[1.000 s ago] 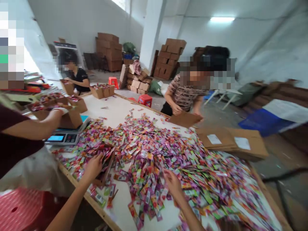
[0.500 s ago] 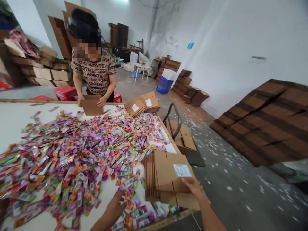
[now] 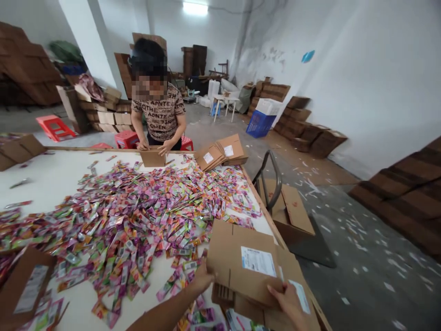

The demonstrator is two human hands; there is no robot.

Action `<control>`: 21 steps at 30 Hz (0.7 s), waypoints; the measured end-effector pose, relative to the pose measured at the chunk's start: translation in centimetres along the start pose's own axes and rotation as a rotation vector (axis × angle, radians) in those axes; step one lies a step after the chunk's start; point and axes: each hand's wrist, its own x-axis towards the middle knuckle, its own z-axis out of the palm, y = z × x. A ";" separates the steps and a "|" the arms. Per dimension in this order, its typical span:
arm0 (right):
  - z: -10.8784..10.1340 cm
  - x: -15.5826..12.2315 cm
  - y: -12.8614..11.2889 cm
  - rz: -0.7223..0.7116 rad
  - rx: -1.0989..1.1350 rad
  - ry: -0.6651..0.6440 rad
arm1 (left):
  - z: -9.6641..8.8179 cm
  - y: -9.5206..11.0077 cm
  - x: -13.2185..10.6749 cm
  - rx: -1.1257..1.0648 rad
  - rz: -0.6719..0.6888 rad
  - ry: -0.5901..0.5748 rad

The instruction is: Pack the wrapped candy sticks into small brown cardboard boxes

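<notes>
White surface, heaped with colourful sachets: at its near right corner the left hand has joined the right hand, and both sets of fingers clamp one flat carton (label up), raised off the stack.

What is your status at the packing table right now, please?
Left hand and right hand both grip the top flat carton. Carton angled over the stack of flat cartons. Loose sachets lie against the stack's left side.
</notes>
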 end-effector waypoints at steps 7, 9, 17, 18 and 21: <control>3.6 -9.4 -4.9 -0.186 0.275 -0.551 | -12.6 2.7 -6.6 -0.182 -0.094 0.420; 6.6 -12.2 -7.3 -0.242 0.252 -0.636 | -15.8 4.5 -8.8 -0.205 -0.131 0.601; 15.8 -20.2 -16.3 -0.418 0.277 -0.826 | -22.0 7.4 -14.2 -0.064 0.054 0.883; 16.2 -20.6 -16.5 -0.438 0.290 -0.855 | -22.6 7.3 -14.9 -0.071 0.044 0.854; 17.9 -21.1 -15.5 -0.452 0.378 -0.861 | -24.5 6.9 -17.1 -0.084 -0.023 0.743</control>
